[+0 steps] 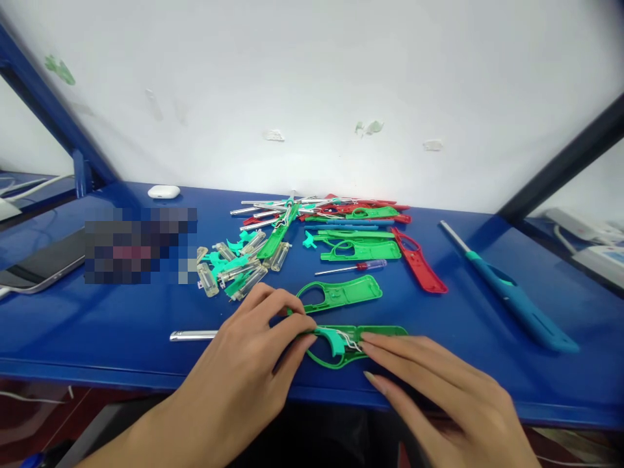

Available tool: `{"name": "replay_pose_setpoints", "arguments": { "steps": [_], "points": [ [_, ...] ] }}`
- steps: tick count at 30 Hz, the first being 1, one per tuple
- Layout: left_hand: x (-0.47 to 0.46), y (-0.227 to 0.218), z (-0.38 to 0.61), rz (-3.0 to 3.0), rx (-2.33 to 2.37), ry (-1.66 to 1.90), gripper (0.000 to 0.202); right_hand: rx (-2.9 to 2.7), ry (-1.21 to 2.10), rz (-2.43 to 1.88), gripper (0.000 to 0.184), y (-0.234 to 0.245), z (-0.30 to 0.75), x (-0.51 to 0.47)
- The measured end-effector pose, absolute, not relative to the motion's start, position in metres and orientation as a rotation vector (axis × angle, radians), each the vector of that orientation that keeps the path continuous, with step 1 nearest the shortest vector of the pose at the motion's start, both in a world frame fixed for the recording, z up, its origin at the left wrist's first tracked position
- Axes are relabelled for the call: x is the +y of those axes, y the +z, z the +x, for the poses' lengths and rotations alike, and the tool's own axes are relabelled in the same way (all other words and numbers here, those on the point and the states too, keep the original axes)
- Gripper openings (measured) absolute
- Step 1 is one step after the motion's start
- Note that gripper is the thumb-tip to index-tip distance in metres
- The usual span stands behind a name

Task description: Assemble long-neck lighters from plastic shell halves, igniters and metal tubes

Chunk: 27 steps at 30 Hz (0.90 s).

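Note:
A green lighter half-shell [316, 359] lies low on the table with its inside up. A teal trigger [336, 342] and thin white wires [349, 340] sit in it, and a metal tube [192, 335] sticks out to the left. My left hand [260, 338] pinches the shell's neck by the trigger, its thumb and forefinger closed. At the handle end, my right hand [429, 377] holds the shell, fingertips on the wires and thumb lower down; the fingers cover part of the handle. Just behind lies another green half-shell [348, 294].
Clear fuel tanks [253, 276] and teal parts form a pile at left. Behind lie metal tubes, green shells, red shells [422, 263] and a screwdriver [351, 267]. A blue lighter [517, 296] lies right; a phone [49, 260] and white earphone case [164, 192] left.

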<state>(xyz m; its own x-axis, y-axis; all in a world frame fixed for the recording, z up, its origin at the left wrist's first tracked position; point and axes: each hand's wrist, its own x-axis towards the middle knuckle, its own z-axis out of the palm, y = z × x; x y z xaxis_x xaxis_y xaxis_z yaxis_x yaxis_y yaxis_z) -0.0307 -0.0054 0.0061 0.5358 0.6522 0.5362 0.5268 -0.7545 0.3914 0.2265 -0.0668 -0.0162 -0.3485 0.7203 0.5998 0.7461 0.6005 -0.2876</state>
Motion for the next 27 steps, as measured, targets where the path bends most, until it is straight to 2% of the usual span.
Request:
{"name": "replay_pose_setpoints", "arguments": {
  "steps": [7, 13, 18, 20, 23, 27],
  "points": [
    [0.000, 0.008, -0.026, 2.563, 0.972, 1.003, 0.013, -2.201, -0.004, -1.090, 0.035, -0.014, 0.233, -0.065],
    [0.000, 0.007, -0.023, 2.780, 0.931, 0.919, 0.018, -2.243, 0.082, -1.072, 0.048, -0.013, 0.236, -0.064],
    [-0.003, 0.013, -0.021, 3.181, 1.076, 0.441, 0.010, -2.194, 0.057, -1.084, 0.046, -0.018, 0.235, -0.065],
    [-0.002, 0.021, -0.019, 3.269, 1.082, 0.267, 0.019, -2.167, 0.058, -1.097, 0.046, -0.020, 0.234, -0.066],
    [0.002, 0.036, -0.016, 3.363, 0.923, 0.088, 0.029, -2.144, 0.077, -1.120, 0.044, -0.022, 0.233, -0.067],
    [0.007, 0.049, -0.011, 3.477, 0.727, -0.055, 0.020, -2.128, 0.087, -1.152, 0.042, -0.024, 0.230, -0.067]
  ]
}}
